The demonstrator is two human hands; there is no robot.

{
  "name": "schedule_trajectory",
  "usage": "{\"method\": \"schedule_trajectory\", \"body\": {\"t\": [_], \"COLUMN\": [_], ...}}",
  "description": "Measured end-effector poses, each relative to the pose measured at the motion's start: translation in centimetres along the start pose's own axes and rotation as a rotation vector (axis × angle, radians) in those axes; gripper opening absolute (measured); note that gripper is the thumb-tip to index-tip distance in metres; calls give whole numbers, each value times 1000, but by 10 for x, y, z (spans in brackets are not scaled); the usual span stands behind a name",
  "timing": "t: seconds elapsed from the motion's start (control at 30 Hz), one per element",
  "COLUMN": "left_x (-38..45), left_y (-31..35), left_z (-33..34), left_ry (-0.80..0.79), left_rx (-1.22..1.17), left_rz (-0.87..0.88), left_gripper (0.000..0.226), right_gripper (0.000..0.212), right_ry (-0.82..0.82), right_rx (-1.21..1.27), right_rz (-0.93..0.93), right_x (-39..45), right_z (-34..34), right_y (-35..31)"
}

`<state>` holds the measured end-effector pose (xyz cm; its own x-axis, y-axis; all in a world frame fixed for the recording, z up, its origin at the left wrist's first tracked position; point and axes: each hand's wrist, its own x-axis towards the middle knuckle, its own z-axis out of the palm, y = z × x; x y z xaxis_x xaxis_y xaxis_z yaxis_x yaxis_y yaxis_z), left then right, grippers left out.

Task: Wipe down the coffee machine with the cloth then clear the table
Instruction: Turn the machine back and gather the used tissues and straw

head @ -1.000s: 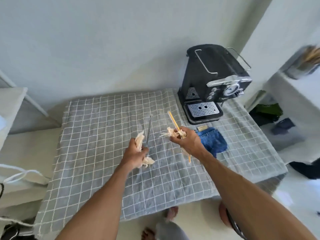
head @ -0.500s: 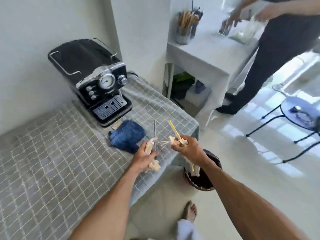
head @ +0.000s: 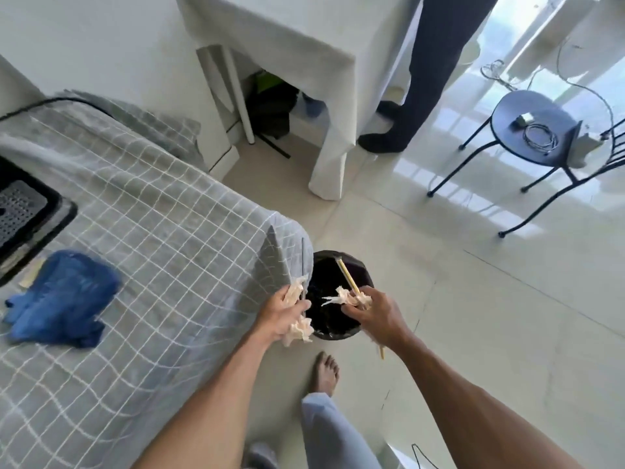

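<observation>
1. Head view, far left: coffee machine (head: pixel 23 211) cut off by the frame edge, only the drip tray and base showing, standing on the checked tablecloth (head: pixel 162 211).
2. Blue cloth (head: pixel 61 296) lies crumpled on the table just in front of the machine, in neither hand. A small tan scrap sits beside it; cannot tell what it is.
3. Left hand (head: pixel 280 316) is closed around a wad of crumpled paper (head: pixel 297 330) and a thin grey stick (head: pixel 303 265), held off the table corner, just beside the bin.
4. Black bin (head: pixel 333 296) stands on the floor, touching the hanging tablecloth. Both hands sit over or beside its mouth, probably so the rubbish drops straight in.
5. Right hand (head: pixel 372 313) pinches more paper with a yellow stick (head: pixel 348 279), directly above the opening. Hands are near each other but apart.
6. Judgement: clearing stage; cloth remains on the table.
7. Right: chair (head: pixel 527 130); another person's legs behind.
</observation>
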<state>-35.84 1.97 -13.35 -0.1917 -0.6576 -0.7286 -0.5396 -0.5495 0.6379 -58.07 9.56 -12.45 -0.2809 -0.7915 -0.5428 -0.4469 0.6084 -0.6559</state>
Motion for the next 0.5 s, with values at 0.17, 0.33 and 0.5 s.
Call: {"method": "schedule_trajectory", "body": {"t": [0.17,0.33,0.5], "left_x": [52,108,149], "left_y": [-25,-44,-64], "left_z": [50,85,110], "left_ry": [29,50,109], "left_rx": [60,115,128], "left_rz": [-93,-134,-197], "left_gripper": [24,17,39], "right_gripper": [28,38,51], "right_ry": [-13,-32,-60], "right_rx": [46,71,45], "right_rz": [123,200,224], "right_x": [53,108,150], "right_z": [12,31,56], "right_y": [52,86,107]}}
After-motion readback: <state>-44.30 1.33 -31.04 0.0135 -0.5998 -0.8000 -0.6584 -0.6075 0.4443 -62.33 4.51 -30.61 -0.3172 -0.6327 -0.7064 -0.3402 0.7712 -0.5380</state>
